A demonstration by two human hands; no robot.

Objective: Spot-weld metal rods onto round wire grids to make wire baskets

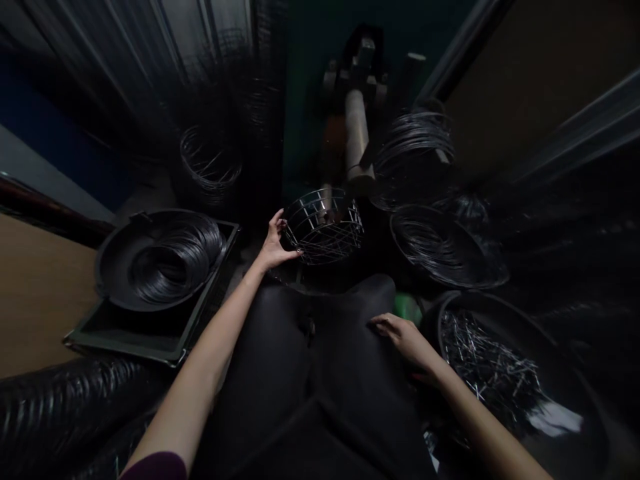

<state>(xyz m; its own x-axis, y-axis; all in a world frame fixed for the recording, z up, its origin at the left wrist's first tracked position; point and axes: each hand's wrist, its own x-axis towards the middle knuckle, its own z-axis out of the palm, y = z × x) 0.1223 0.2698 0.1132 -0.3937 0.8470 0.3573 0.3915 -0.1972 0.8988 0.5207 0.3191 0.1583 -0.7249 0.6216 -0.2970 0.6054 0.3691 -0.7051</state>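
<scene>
Maroon sleeve point(153, 467), black clothing point(310, 360) over the lap.

Wire basket point(324, 227): black, crisscross grid. Wire coil point(170, 263): glossy black, concentric rings. Sleeve point(155, 468): dark maroon.

Dim light, deep shadows (the wire basket point(324, 225) stays fairly sharp), edges stretched into fisheye smear.

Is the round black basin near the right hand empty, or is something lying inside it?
Not empty: a loose heap of short metal wire pieces lies inside the basin, beside the right hand.
</scene>
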